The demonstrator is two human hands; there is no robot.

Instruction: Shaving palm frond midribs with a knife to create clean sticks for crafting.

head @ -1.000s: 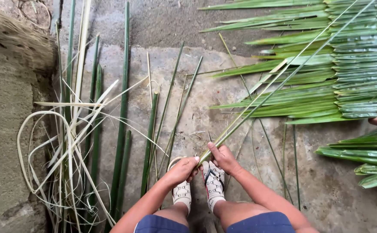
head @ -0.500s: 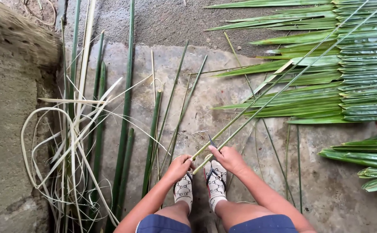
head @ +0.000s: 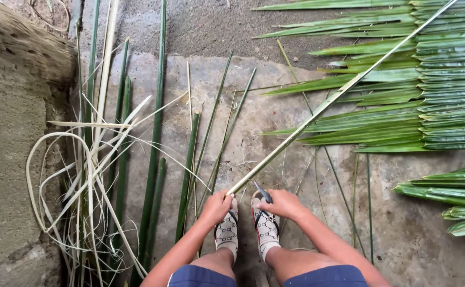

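Palm midrib (head: 328, 103) runs out of frame; hands (head: 216, 206) hide its near end.

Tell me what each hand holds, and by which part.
The left hand grips the long pale-green stalk at its near end. The right hand holds a small dark blade by its handle, hidden in the fist.
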